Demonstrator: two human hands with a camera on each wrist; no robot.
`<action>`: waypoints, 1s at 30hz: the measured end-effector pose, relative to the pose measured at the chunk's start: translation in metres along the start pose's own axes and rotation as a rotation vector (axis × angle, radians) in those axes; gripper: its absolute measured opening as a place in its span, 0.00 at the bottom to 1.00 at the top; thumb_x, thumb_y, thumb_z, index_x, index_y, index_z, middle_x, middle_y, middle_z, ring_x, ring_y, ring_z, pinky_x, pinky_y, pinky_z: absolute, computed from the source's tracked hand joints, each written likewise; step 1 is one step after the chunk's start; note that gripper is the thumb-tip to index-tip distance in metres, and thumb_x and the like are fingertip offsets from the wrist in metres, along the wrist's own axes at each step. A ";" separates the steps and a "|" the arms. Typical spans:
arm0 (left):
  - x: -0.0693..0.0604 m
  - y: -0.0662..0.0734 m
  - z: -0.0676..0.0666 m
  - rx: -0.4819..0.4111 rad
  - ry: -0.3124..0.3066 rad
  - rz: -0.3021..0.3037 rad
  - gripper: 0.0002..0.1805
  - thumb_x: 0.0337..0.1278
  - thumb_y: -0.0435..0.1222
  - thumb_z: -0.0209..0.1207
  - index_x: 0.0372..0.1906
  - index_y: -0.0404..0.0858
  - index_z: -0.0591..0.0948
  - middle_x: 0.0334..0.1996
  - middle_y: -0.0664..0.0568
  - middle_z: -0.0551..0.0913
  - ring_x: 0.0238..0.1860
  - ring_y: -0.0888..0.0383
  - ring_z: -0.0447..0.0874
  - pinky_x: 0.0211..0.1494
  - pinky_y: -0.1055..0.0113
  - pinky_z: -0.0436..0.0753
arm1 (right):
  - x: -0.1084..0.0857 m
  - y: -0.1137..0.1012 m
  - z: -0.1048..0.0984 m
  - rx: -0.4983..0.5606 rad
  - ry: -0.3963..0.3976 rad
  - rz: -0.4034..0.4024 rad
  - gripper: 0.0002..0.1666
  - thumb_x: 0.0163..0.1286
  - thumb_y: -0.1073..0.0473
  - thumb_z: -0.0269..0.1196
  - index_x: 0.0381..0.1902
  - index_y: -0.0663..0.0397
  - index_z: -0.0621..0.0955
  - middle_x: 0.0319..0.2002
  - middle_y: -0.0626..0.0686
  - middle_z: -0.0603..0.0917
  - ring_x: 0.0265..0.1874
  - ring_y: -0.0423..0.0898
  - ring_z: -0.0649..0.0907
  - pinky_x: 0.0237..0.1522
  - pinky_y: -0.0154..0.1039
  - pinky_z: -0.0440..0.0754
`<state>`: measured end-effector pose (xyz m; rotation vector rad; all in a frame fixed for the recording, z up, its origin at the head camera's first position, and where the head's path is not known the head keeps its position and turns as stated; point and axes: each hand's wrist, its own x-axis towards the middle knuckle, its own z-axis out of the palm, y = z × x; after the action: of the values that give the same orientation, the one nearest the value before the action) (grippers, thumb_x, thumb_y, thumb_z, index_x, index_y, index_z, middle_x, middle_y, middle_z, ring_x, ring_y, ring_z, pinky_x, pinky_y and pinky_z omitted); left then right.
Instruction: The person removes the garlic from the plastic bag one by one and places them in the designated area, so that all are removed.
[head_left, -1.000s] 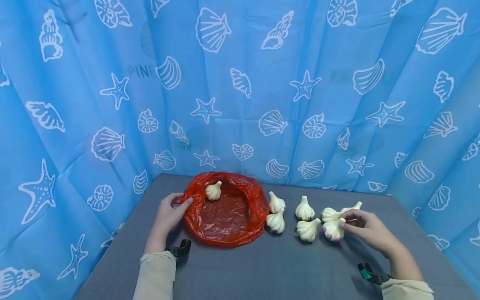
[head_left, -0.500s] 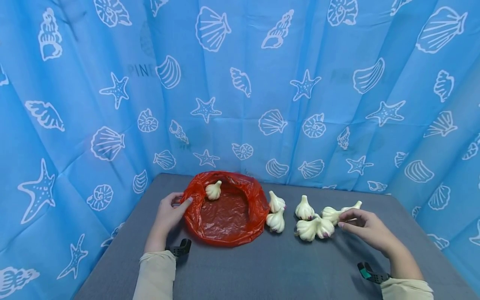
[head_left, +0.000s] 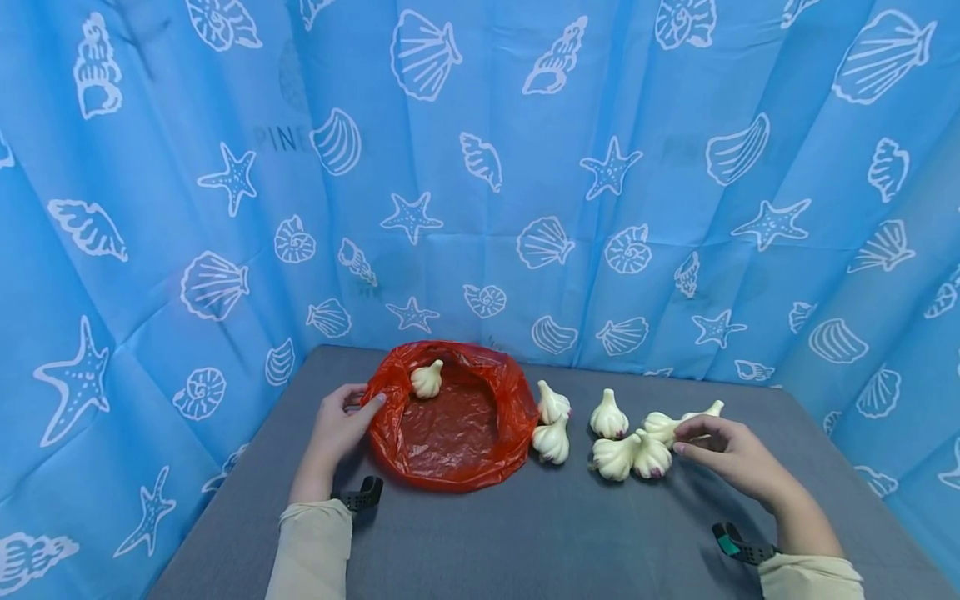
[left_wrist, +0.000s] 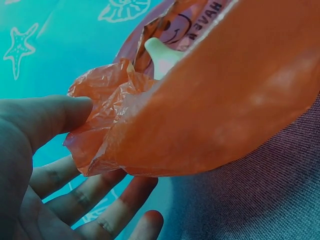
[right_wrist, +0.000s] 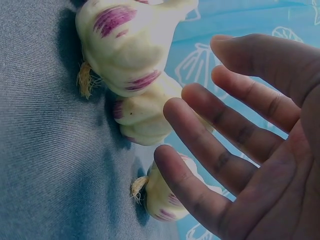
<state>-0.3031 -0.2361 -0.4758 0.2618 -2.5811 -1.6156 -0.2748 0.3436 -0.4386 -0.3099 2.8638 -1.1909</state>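
In the head view a red plastic bag (head_left: pixel 450 479) stands with its mouth spread wide, a garlic bulb (head_left: pixel 427 379) inside at the back left. My left hand (head_left: pixel 339 429) holds the bag's left rim; the left wrist view has crumpled plastic (left_wrist: pixel 107 120) between thumb and fingers. At the right, my right hand (head_left: pixel 731 458) hovers with relaxed fingers beside a garlic bulb (head_left: pixel 652 456). The right wrist view shows nothing in its palm, and garlic bulbs (right_wrist: pixel 125 45) just past the fingertips. Behind that hand lies another bulb (head_left: pixel 705 411), partly hidden.
Two garlic bulbs (head_left: pixel 552 437) lie against the bag's right side. Others, one upright bulb (head_left: pixel 608 417) and a tilted bulb (head_left: pixel 613 457), sit between these and my right hand. A blue shell-print curtain (head_left: pixel 480 208) stands behind the grey table (head_left: pixel 540 542).
The garlic bulb by my right hand has shifted left against its neighbour and stands more upright; my right fingers have let go of it. My left hand and the bag look the same.
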 end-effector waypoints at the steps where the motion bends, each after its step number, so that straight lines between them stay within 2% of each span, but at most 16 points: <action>1: 0.000 0.000 0.000 0.001 -0.001 0.002 0.32 0.74 0.53 0.61 0.72 0.37 0.75 0.64 0.37 0.79 0.59 0.44 0.84 0.60 0.51 0.88 | 0.000 0.000 0.000 0.000 -0.001 0.000 0.18 0.75 0.59 0.68 0.56 0.67 0.83 0.52 0.63 0.88 0.44 0.35 0.87 0.42 0.33 0.88; 7: 0.000 0.001 0.000 -0.020 0.002 0.023 0.32 0.74 0.52 0.63 0.71 0.36 0.76 0.62 0.36 0.81 0.57 0.44 0.86 0.58 0.52 0.89 | 0.000 -0.005 0.000 -0.012 0.008 0.000 0.18 0.76 0.58 0.68 0.57 0.65 0.83 0.53 0.63 0.87 0.43 0.38 0.87 0.41 0.34 0.88; 14: -0.002 0.002 0.000 -0.034 -0.002 0.014 0.31 0.74 0.51 0.63 0.71 0.36 0.76 0.62 0.36 0.81 0.56 0.45 0.86 0.56 0.54 0.90 | 0.004 -0.007 0.006 -0.011 0.039 -0.043 0.18 0.77 0.57 0.68 0.56 0.64 0.83 0.51 0.61 0.89 0.44 0.33 0.86 0.42 0.33 0.87; 23: -0.003 0.001 0.000 -0.025 0.008 0.018 0.31 0.75 0.50 0.62 0.71 0.35 0.76 0.62 0.36 0.81 0.57 0.44 0.85 0.59 0.51 0.89 | 0.007 -0.016 0.015 -0.010 0.101 -0.086 0.16 0.76 0.56 0.68 0.54 0.63 0.84 0.48 0.58 0.90 0.41 0.32 0.86 0.39 0.33 0.86; 30: -0.002 0.002 0.000 -0.020 0.019 0.025 0.31 0.75 0.51 0.62 0.71 0.35 0.76 0.62 0.36 0.81 0.58 0.43 0.85 0.60 0.50 0.89 | 0.008 -0.027 0.020 -0.020 0.140 -0.125 0.16 0.78 0.56 0.66 0.55 0.63 0.84 0.49 0.58 0.90 0.43 0.29 0.85 0.44 0.31 0.86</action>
<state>-0.3010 -0.2352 -0.4740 0.2417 -2.5425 -1.6218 -0.2765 0.3100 -0.4332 -0.4292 3.0176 -1.2530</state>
